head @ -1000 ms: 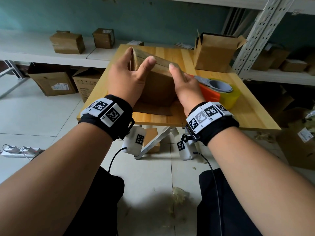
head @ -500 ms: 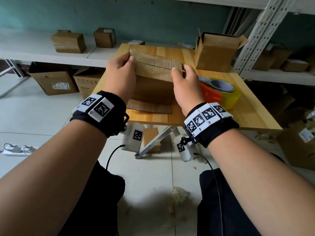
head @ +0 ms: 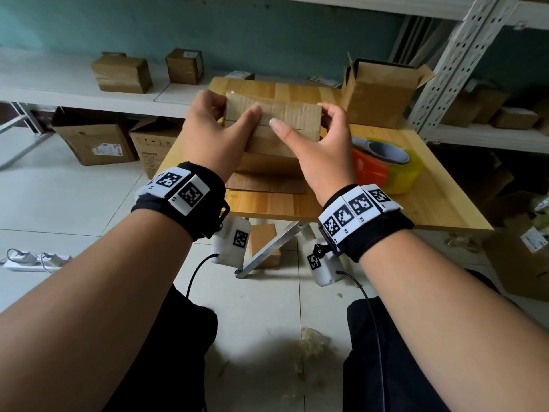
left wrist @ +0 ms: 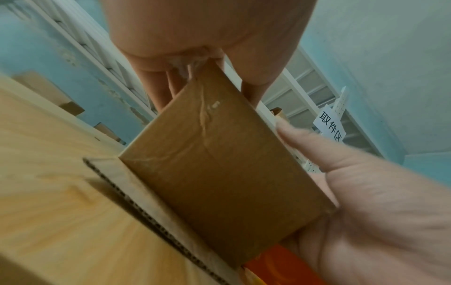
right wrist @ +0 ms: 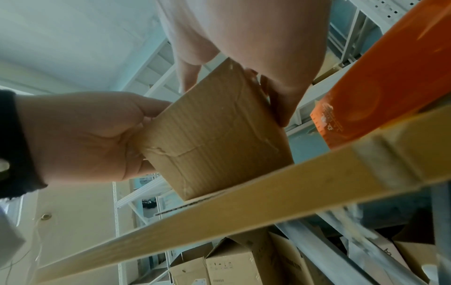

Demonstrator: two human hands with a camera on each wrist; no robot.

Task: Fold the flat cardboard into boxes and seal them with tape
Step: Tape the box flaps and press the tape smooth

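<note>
A small brown cardboard box (head: 292,114) stands on the wooden table (head: 430,203), its two top flaps folded shut along a middle seam. My left hand (head: 217,126) grips its left end, thumb lying on the top flaps. At the right end my right hand (head: 320,138) grips it, thumb pressing near the seam. The left wrist view shows the box's near wall (left wrist: 219,164) between the left hand (left wrist: 207,38) and the right hand (left wrist: 366,212). In the right wrist view the box (right wrist: 214,135) sits between the right hand (right wrist: 244,38) and the left hand (right wrist: 85,135).
An orange tape dispenser (head: 368,171) with a yellowish roll lies just right of the box. A flat cardboard piece (head: 267,184) lies under the box. An open box (head: 380,90) stands at the table's back right. Shelves with more boxes surround the table.
The box's top flaps have been folded shut. My right hand slid to the box's right end, and both thumbs now rest on the flaps.
</note>
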